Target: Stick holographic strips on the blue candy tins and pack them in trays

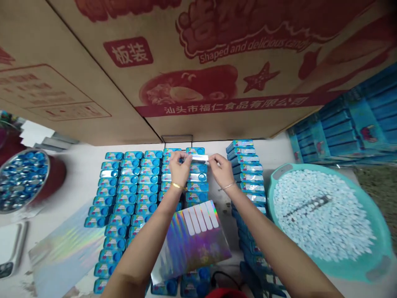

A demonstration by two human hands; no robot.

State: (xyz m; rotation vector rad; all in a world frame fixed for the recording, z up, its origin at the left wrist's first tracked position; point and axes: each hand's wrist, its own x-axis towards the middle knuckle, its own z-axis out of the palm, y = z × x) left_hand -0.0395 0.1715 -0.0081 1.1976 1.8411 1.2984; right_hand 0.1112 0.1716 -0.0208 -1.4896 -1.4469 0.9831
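Note:
A narrow shiny sticker strip point(200, 158) is stretched between my two hands, above the far end of a column of small blue tins point(197, 187). The fingers of my left hand point(180, 169) pinch its left end. At the other end, my right hand point(222, 170) has thumb and forefinger closed on the strip's tip. Below my hands a holographic sticker sheet point(195, 244) lies across the tins, showing several pale long label shapes. Whether the strip touches the tin under it, I cannot tell.
Cardboard cartons point(198, 124) wall off the back. A turquoise basin point(384, 236) of pale blue pieces stands right, a red bucket point(56, 176) of shiny blue wrapped pieces left. More tins point(116, 209) and a loose clear film point(68, 248) cover the left; stacked blue packs point(338, 124) stand back right.

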